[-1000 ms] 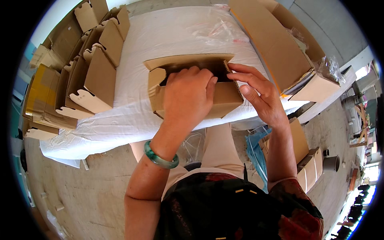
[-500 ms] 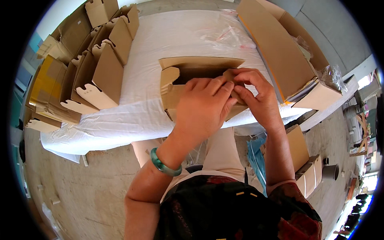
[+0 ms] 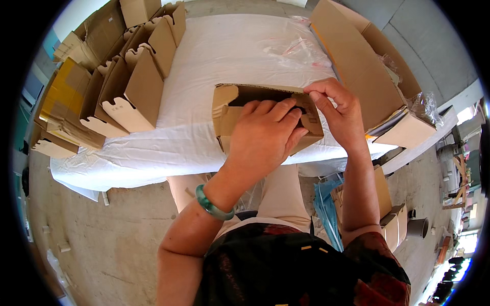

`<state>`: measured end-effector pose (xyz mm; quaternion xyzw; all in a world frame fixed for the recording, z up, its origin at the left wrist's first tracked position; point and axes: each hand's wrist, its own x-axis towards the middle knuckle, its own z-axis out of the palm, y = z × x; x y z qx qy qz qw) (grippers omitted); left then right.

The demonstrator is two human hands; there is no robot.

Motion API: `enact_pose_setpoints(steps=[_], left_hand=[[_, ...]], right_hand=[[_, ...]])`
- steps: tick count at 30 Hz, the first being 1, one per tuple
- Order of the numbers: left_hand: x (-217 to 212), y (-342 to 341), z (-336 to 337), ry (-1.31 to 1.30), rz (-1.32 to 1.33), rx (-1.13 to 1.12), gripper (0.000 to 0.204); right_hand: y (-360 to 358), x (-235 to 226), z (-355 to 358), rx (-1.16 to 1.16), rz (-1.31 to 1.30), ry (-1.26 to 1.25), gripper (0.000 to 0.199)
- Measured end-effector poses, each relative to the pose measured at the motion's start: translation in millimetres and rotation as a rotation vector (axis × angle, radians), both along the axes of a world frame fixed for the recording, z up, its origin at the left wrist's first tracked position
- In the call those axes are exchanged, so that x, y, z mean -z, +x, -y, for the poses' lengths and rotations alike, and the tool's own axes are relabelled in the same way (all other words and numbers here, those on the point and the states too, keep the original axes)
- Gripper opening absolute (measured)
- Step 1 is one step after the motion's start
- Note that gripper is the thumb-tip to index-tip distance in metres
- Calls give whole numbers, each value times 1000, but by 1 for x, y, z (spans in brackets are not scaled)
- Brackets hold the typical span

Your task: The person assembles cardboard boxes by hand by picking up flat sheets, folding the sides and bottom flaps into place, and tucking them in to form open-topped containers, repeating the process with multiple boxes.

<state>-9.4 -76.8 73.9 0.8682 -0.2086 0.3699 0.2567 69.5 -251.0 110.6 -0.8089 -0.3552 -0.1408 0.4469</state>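
A small brown cardboard box (image 3: 223, 122) with its top open stands on the white-covered table right in front of me. My left hand (image 3: 266, 127) lies across its near wall, the fingers bent over the edge into the opening and the thumb lower down on the right. At the box's far right corner, my right hand (image 3: 339, 106) pinches the rim between thumb and bent forefinger. A folded-in flap shows inside the right end. The dark inside is partly hidden by my left hand.
Several open cardboard boxes (image 3: 133, 94) with notched edges stand in rows at the left. A large long carton (image 3: 357, 66) with plastic wrap lies at the right. Clear plastic bags (image 3: 298, 51) rest on the white cloth (image 3: 219, 46). More cartons (image 3: 383, 191) stand on the floor at lower right.
My right hand has shifted from the flap at the right end to the far right corner. That flap is now folded inward, and the far wall stands more upright. The left hand remains on the box.
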Motion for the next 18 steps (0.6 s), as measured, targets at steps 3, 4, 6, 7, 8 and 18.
enact_pose_setpoints(steps=[3, 4, 6, 7, 8, 18], left_hand=[[0, 0, 0, 0, -1, 0, 29], [1, 0, 1, -2, 1, -1, 29], [3, 0, 1, -15, 35, 7, 27], [4, -1, 0, -21, 52, 9, 25], [5, 0, -1, -56, 95, 46, 24], [8, -20, -63, -443, 48, -335, 18]], right_hand=[[-1, 4, 0, -47, -30, -16, 7], [-1, 3, 0, -45, -19, -51, 6], [-2, -1, -2, -49, 5, -126, 5], [-1, -4, -4, -62, 31, -194, 5], [0, -9, -5, -70, 59, -263, 6], [32, -16, -48, -288, -132, -354, 10]])
